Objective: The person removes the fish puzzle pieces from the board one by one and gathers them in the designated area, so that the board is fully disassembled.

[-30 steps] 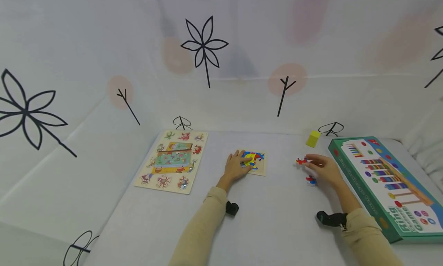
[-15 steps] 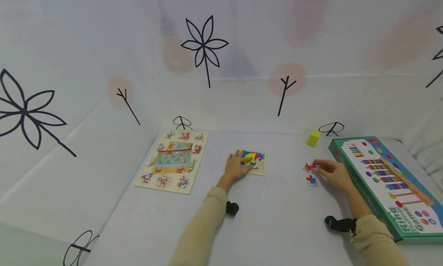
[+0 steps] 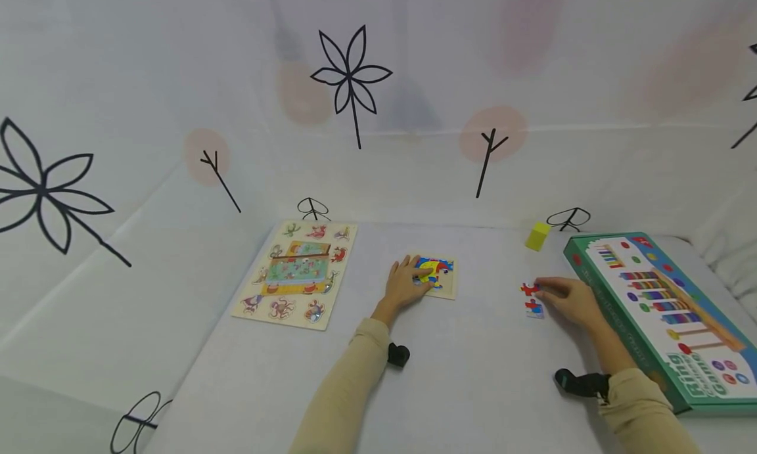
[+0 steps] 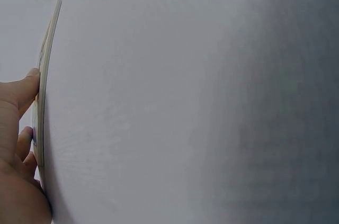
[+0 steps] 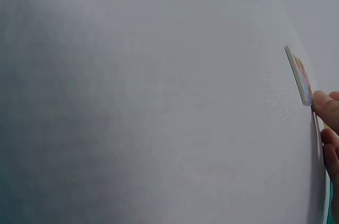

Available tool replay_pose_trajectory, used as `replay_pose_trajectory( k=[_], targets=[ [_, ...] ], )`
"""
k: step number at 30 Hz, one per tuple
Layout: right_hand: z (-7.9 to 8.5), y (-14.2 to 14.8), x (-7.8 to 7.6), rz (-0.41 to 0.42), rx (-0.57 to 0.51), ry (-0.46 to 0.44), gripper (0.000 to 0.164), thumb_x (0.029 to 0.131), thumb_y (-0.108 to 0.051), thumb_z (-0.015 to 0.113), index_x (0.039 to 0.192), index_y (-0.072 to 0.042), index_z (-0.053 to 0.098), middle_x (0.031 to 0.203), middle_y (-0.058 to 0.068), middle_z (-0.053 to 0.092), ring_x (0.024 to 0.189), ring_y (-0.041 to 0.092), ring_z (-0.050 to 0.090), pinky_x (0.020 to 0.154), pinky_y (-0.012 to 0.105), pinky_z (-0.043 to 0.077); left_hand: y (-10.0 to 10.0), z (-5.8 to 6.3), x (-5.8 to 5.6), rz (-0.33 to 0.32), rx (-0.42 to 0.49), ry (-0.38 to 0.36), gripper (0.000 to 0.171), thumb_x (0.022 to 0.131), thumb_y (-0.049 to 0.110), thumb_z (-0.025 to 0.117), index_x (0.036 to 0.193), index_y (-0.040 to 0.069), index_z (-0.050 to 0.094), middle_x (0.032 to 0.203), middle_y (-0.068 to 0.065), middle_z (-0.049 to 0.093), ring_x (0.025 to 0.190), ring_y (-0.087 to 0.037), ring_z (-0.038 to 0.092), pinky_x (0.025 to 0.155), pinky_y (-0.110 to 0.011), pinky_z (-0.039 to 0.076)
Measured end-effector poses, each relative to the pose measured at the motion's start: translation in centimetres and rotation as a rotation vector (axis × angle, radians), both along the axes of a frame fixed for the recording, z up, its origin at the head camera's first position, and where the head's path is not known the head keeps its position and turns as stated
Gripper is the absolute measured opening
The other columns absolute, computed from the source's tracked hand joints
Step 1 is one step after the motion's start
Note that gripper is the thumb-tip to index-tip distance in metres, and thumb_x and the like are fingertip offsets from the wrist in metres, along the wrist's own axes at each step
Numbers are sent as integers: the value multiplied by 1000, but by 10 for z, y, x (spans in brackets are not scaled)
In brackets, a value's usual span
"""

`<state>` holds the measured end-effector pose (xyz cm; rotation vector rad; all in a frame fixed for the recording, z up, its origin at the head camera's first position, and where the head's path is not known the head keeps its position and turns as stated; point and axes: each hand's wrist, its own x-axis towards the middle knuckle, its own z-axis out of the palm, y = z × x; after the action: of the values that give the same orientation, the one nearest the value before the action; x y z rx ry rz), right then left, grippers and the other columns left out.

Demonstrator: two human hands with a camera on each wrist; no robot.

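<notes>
My left hand (image 3: 405, 284) rests with spread fingers on a small square wooden puzzle board (image 3: 446, 286) with a bright yellow, red and blue picture; the hand covers its left part. In the left wrist view the thumb lies against the face of the board (image 4: 44, 86). Over at the right, my right hand (image 3: 570, 301) pinches a red jigsaw piece (image 3: 528, 288) by its right side, low at the table. Just below that piece lies a red and blue jigsaw piece (image 3: 535, 309), the two nearly touching. My right thumb (image 5: 326, 108) appears beside a puzzle piece (image 5: 299, 77) in the right wrist view.
A large peg puzzle board (image 3: 296, 270) with sea-creature pictures lies at the left. A big green game box (image 3: 668, 322) lies close to my right forearm. Behind stands a yellow block (image 3: 537, 236). White patterned cloth hangs at the back.
My right hand has moved right and slightly toward me, bringing the red jigsaw piece down just above the other piece. The left hand has stayed on the small board.
</notes>
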<state>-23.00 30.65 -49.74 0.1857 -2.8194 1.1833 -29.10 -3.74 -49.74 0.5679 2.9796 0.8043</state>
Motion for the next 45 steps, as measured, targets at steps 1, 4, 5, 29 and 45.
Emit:
replay_pose_trajectory(
  k=[1, 4, 5, 29, 45],
  targets=[
    [0, 0, 0, 0, 3, 1, 35, 93, -15, 58, 121, 7, 57, 122, 31, 56, 119, 47, 43, 95, 64, 35, 0, 0, 0, 2, -3, 3, 39, 87, 33, 62, 123, 18, 64, 147, -8, 40, 140, -28, 27, 115, -46, 16],
    [0, -1, 1, -3, 11, -3, 34, 94, -14, 58, 121, 6, 57, 122, 31, 55, 119, 48, 43, 95, 64, 35, 0, 1, 1, 1, -2, 5, 38, 87, 32, 62, 123, 18, 64, 146, -9, 40, 140, -28, 28, 115, -46, 16],
    [0, -1, 2, -5, 11, -4, 34, 94, -13, 57, 121, 6, 57, 123, 31, 55, 119, 48, 43, 95, 64, 35, 0, 1, 1, 1, -2, 5, 38, 87, 32, 62, 123, 18, 64, 146, -9, 41, 139, -28, 28, 115, -46, 16],
    [-5, -4, 4, -33, -29, 7, 39, 93, -21, 60, 121, 6, 57, 121, 30, 57, 119, 47, 44, 94, 64, 35, 0, 3, 2, 2, 13, 3, 37, 87, 30, 62, 122, 18, 65, 146, -9, 41, 140, -29, 27, 115, -46, 16],
    [15, -28, -12, -99, -115, -53, 49, 96, -29, 52, 130, 6, 50, 131, 30, 49, 121, 45, 43, 98, 57, 39, 0, 1, 1, 5, -20, 11, 38, 87, 34, 62, 123, 20, 64, 146, -8, 41, 140, -28, 28, 115, -45, 17]
  ],
)
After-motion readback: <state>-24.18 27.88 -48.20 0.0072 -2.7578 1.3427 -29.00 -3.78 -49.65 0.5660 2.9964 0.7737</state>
